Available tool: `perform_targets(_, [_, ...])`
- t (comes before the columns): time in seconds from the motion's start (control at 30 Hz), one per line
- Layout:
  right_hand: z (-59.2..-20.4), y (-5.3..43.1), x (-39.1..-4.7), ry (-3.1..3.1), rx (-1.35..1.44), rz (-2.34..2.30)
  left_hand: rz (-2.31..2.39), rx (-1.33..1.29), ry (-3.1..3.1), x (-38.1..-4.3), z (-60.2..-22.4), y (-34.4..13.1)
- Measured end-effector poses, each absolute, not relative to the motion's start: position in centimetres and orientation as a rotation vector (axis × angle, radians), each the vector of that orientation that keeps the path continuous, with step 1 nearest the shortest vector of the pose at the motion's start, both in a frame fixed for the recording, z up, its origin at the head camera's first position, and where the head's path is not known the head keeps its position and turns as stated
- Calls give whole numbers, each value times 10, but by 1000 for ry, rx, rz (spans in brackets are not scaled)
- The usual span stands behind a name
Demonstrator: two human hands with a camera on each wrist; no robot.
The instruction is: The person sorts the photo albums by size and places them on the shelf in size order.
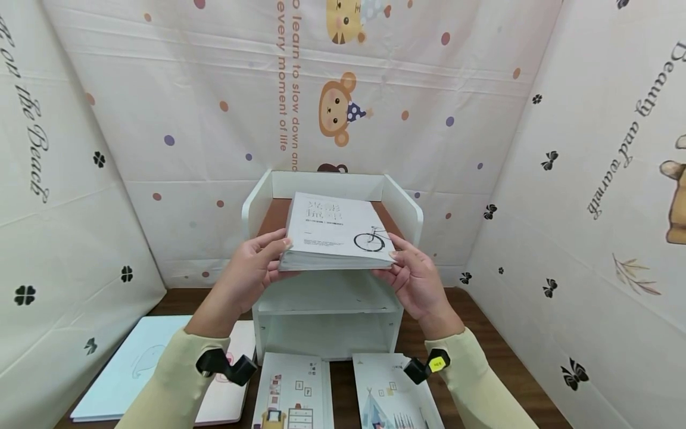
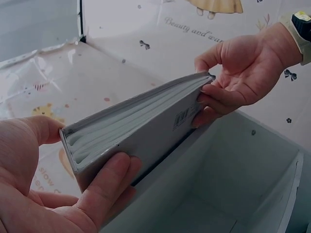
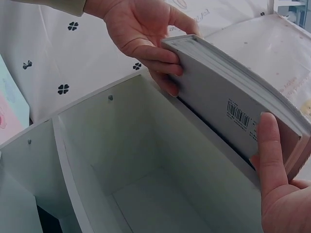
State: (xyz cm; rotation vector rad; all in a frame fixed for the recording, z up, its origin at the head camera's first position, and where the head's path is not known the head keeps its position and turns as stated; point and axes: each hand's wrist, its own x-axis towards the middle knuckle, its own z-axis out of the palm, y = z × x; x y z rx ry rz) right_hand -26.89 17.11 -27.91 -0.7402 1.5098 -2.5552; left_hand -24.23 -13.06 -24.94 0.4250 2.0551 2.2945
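Note:
Both hands hold up a thick white hardcover book (image 1: 332,232) with a bicycle wheel drawn on its cover. My left hand (image 1: 250,265) grips its left end, thumb on the cover edge and fingers beneath. At the other end my right hand (image 1: 420,286) pinches it the same way. The book tilts over the front of a white shelf unit (image 1: 327,185) with a brown top surface. In the right wrist view a barcode (image 3: 238,112) shows on the book's underside. Seen from the left wrist, the thick page block (image 2: 121,119) bulges between the covers.
Below the shelf's top are white compartments (image 1: 327,336). On the dark wooden table (image 1: 461,310) lie a light blue book (image 1: 134,357), a pink-white book (image 1: 227,393) and two white illustrated books, one left (image 1: 295,381) and one right (image 1: 391,381). Patterned cloth walls (image 1: 187,89) enclose the space.

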Motion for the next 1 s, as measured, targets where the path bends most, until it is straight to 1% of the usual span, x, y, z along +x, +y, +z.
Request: perform_targets(1.0, [-282,172,-271,1531,-719,-2524,2279,415,2059,-245,-252,-133])
